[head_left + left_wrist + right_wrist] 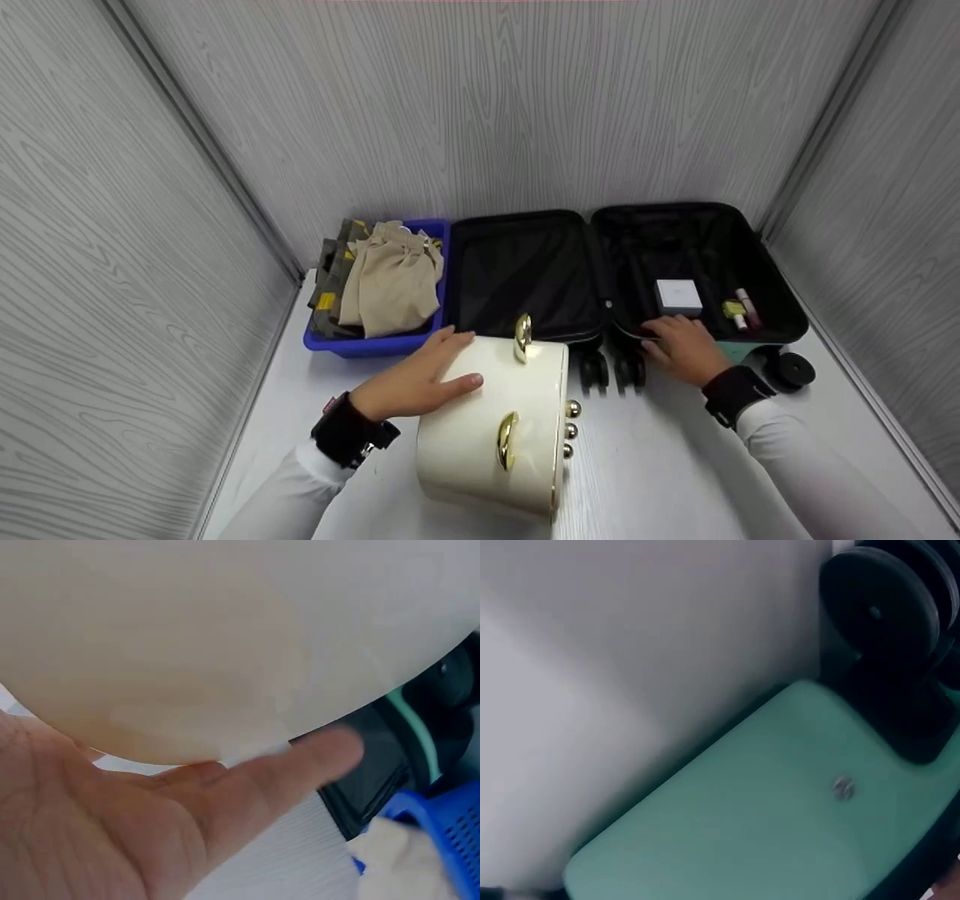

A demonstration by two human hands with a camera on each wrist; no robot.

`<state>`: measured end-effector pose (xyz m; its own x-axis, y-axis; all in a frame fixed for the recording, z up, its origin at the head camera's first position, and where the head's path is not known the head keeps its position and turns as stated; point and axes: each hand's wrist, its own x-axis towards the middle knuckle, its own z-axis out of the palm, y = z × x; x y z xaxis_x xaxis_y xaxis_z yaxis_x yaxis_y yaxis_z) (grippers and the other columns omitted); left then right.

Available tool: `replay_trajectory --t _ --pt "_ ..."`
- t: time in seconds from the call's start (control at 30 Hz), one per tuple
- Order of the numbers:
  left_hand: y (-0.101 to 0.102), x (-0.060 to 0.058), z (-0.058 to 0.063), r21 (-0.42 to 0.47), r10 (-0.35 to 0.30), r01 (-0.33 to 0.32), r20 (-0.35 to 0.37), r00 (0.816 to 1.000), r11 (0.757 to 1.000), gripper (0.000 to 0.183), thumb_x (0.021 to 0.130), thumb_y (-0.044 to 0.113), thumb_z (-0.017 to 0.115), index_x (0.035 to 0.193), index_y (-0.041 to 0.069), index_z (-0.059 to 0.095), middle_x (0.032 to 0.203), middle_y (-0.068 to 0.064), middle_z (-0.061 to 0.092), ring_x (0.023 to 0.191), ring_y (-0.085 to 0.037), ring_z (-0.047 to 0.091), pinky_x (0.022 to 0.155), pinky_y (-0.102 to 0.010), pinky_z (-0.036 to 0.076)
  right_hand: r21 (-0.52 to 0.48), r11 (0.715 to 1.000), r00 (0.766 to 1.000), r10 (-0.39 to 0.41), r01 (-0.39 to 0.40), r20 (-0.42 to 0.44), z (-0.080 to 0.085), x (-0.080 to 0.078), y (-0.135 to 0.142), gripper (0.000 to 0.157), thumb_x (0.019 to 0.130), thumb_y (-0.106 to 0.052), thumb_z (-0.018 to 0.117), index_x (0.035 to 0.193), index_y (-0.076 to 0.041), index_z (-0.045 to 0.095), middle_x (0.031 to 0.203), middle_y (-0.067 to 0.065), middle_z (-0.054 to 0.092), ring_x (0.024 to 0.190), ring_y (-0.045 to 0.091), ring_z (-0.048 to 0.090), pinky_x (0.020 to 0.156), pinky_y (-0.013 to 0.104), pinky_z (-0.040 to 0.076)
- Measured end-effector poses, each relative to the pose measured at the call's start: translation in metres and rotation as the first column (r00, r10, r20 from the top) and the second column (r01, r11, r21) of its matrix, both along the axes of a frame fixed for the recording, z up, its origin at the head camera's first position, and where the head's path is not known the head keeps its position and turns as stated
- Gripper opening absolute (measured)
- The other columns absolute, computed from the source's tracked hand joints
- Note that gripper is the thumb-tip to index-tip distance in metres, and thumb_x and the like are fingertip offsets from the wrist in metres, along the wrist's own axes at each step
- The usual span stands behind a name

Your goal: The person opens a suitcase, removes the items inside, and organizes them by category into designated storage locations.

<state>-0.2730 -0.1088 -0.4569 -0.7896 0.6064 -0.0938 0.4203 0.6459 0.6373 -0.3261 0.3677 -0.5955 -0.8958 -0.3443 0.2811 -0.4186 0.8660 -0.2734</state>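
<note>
My left hand (424, 375) rests on a cream box (480, 420) with gold handles and small gold ball knobs, which lies on the table in front of me. Its fingers are stretched out along the box's left side, and the left wrist view shows the palm against the box's smooth cream surface (210, 652). Over at the suitcase, my right hand (686, 349) touches the front rim of the right half. Inside that half are a small white box (678, 294), a pink tube (746, 304) and a yellow-green item (735, 311).
The suitcase's left half (525, 277) lies open beside a blue basket (375, 345) piled with beige shorts (394, 285) and dark patterned cloth (330, 292). Black wheels (791, 371) stick out from the suitcase's green shell (742, 817). Walls stand behind and on both sides.
</note>
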Motion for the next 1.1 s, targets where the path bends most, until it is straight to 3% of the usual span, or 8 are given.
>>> replay_trajectory --t 0.17,0.37,0.5,0.6,0.7,0.83,0.93,1.1 --pt "0.018 -0.009 0.010 -0.087 -0.041 0.037 -0.043 0.998 0.995 0.074 0.111 0.054 0.056 0.166 0.007 0.044 0.175 -0.031 0.027 0.163 -0.050 0.027 0.130 -0.067 0.028 -0.061 0.998 1.000 -0.005 0.006 0.013 0.009 0.000 0.015 0.034 0.110 -0.024 0.067 0.132 0.001 0.072 0.129 0.027 0.072 0.122 0.050 0.065 0.105 0.070 0.047" --pt "0.027 -0.007 0.007 -0.158 -0.081 0.060 -0.127 0.989 0.986 0.073 0.110 0.058 0.053 0.165 0.010 0.048 0.170 -0.030 0.038 0.159 -0.053 0.031 0.130 -0.068 0.029 -0.065 0.998 1.000 0.019 -0.018 0.023 0.025 -0.007 0.031 0.033 0.108 -0.026 0.069 0.124 0.001 0.075 0.120 0.027 0.074 0.113 0.049 0.068 0.100 0.066 0.053" --pt "0.030 -0.007 0.004 -0.156 -0.074 0.047 -0.172 0.982 0.987 0.071 0.109 0.058 0.055 0.163 0.012 0.051 0.167 -0.027 0.045 0.157 -0.049 0.038 0.127 -0.065 0.035 -0.102 0.992 0.995 0.069 -0.075 -0.068 0.034 -0.004 0.020 0.023 0.104 -0.019 0.074 0.117 0.001 0.077 0.111 0.021 0.076 0.101 0.041 0.071 0.090 0.059 0.057" --pt "0.032 -0.008 0.003 -0.153 -0.070 0.040 -0.192 0.979 0.987 0.071 0.109 0.058 0.055 0.163 0.013 0.051 0.166 -0.026 0.047 0.155 -0.048 0.040 0.126 -0.064 0.037 -0.153 0.974 0.976 0.138 -0.164 -0.168 0.042 0.009 -0.004 0.018 0.099 -0.014 0.080 0.113 -0.002 0.078 0.108 0.015 0.076 0.099 0.034 0.071 0.087 0.053 0.058" --pt "0.034 -0.008 0.001 -0.156 -0.071 0.038 -0.206 0.976 0.987 0.071 0.109 0.058 0.055 0.163 0.013 0.051 0.164 -0.025 0.050 0.154 -0.048 0.042 0.127 -0.064 0.037 -0.212 0.926 0.932 0.256 -0.313 -0.257 0.049 0.028 -0.034 0.020 0.093 -0.010 0.085 0.111 -0.005 0.078 0.108 0.010 0.076 0.099 0.028 0.072 0.087 0.046 0.060" --pt "0.034 -0.007 0.000 -0.154 -0.075 0.040 -0.224 0.972 0.987 0.070 0.109 0.058 0.054 0.162 0.012 0.052 0.161 -0.025 0.052 0.152 -0.048 0.043 0.126 -0.064 0.037 -0.279 0.813 0.851 0.432 -0.510 -0.298 0.061 0.054 -0.071 0.021 0.093 -0.014 0.086 0.112 -0.009 0.078 0.108 0.005 0.077 0.098 0.021 0.072 0.088 0.033 0.059" --pt "0.033 -0.007 -0.001 -0.146 -0.070 0.037 -0.230 0.971 0.989 0.069 0.109 0.058 0.055 0.162 0.012 0.052 0.161 -0.024 0.053 0.151 -0.047 0.044 0.126 -0.064 0.038 -0.308 0.743 0.802 0.519 -0.594 -0.296 0.067 0.071 -0.092 0.024 0.096 -0.024 0.086 0.114 -0.011 0.077 0.107 0.002 0.077 0.097 0.018 0.072 0.089 0.029 0.057" --pt "0.034 -0.006 -0.002 -0.130 -0.055 0.026 -0.229 0.972 0.991 0.070 0.108 0.058 0.057 0.161 0.013 0.054 0.162 -0.025 0.052 0.152 -0.046 0.044 0.126 -0.064 0.038 -0.309 0.701 0.766 0.575 -0.643 -0.288 0.071 0.086 -0.110 0.023 0.093 -0.024 0.089 0.108 -0.014 0.075 0.101 -0.003 0.074 0.091 0.013 0.069 0.084 0.026 0.055"
